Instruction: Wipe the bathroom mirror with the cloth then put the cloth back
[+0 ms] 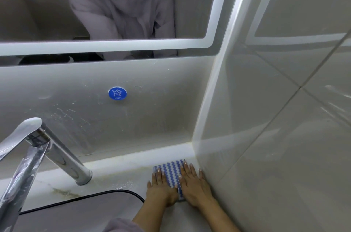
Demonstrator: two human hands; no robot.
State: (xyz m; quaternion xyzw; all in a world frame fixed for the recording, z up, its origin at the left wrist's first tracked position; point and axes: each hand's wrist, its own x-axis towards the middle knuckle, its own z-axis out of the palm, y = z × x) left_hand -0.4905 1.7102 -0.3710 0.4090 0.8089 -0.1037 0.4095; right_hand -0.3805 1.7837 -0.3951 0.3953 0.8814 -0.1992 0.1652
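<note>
A folded cloth with blue and white wavy stripes lies flat on the white counter, in the corner by the right wall. My left hand lies flat on its left part with straight fingers. On its right part my right hand presses down, also flat, its outer edge near the wall. The bathroom mirror with a lit white border hangs above, and shows a person in a pale robe.
A chrome tap stands at the left on the counter. The sink rim curves below it. A round blue "cold" sticker sits on the back wall. A glossy tiled wall closes the right side.
</note>
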